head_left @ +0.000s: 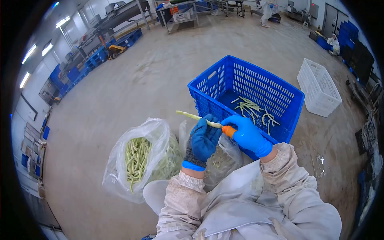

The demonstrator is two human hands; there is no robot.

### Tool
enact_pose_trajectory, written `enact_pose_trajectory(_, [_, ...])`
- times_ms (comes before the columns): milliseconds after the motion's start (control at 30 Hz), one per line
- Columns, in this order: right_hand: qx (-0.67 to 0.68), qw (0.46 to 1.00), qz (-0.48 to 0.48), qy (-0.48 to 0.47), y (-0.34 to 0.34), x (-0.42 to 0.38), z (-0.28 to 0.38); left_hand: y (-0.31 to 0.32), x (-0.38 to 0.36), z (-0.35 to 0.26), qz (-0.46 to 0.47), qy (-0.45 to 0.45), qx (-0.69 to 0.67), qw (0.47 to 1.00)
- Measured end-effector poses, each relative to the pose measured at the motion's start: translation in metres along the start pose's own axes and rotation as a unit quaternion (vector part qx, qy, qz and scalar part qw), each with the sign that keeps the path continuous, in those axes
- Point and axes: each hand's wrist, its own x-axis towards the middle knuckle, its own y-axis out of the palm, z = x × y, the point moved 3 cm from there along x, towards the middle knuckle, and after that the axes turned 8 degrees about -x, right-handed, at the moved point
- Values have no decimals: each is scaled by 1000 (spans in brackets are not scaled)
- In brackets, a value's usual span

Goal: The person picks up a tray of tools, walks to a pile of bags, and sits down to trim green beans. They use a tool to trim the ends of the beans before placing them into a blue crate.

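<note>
My left hand (205, 138), in a dark blue coated glove, is closed around a long pale green bean (187, 115); one end sticks out to the left. In a light blue glove, my right hand (248, 136) grips an orange-handled tool (229, 131) against the bean's other end. The tool's working end is hidden. Just beyond my hands, a blue plastic crate (256, 72) holds several loose beans (249, 107) on its floor. To the left, a clear plastic bag (116, 162) stands open, full of beans (137, 158).
Between my knees is another clear bag (230, 156) with small scraps inside. A white crate (320, 88) stands right of the blue one. Farther off are a metal table (182, 18), a yellow pallet jack (116, 50), blue pallets (96, 58) and a person in white (267, 12).
</note>
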Motion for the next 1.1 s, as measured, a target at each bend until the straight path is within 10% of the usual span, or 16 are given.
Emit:
enact_pose_trajectory(833, [-283,946,-94,-127,43,3,-38,-15,-7,14,-96,121,164,974])
enact_pose_trajectory(900, [147,988,-9,46,39,3,-46,-27,-7,10,-88,100,115,984])
enact_pose_trajectory(1100, [312,942,0,124,38,-6,-59,-33,-6,14,72,-25,-115,990])
